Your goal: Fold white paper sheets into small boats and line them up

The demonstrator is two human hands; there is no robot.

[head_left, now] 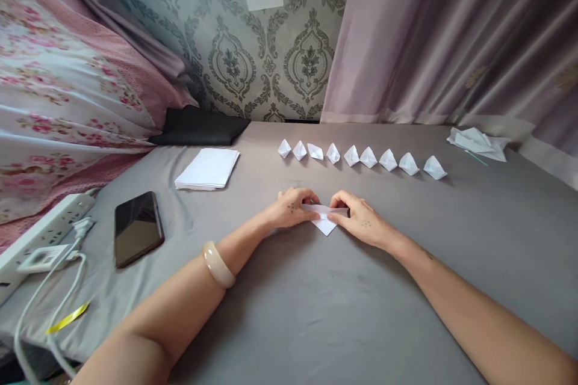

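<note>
A small folded white paper (326,221) lies on the grey sheet (316,301) in front of me. My left hand (291,208) pinches its left end and my right hand (359,216) pinches its right end, fingers curled on the paper. A pale bangle (218,264) sits on my left wrist. Beyond the hands, several finished white paper boats (368,157) stand in a row.
A stack of white sheets (208,169) lies at the back left, a black phone (136,227) nearer left, a white power strip (43,231) with cables at the left edge. Crumpled white paper (477,143) rests at the back right by the curtain (451,36). A black pad (198,126) is at the wall.
</note>
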